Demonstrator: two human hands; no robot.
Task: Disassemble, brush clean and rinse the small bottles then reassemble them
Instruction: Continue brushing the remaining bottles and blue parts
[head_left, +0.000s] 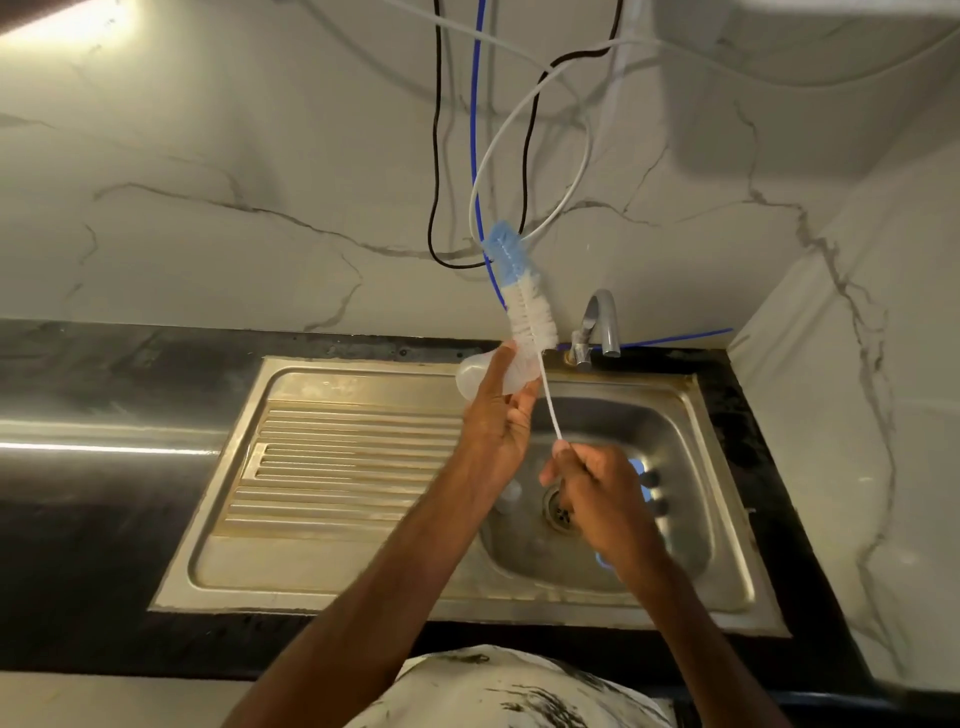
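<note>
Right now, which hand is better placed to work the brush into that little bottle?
Right. The right hand grips the bottle brush by its wire handle, with the bristles right by the small bottle. The left hand is occupied holding that bottle.

both arms stretched forward, left hand (496, 421) up higher, fingers curled round bottle (470, 371); right hand (597, 488) lower, fist gripping brush (524, 301) handle

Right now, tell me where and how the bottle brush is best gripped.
Grip the bottle brush by the bare lower end of its handle, coming from below, where the right hand pinches it. The bristled head points up, its base meeting the bottle in the left hand, so only the handle is free.
</note>
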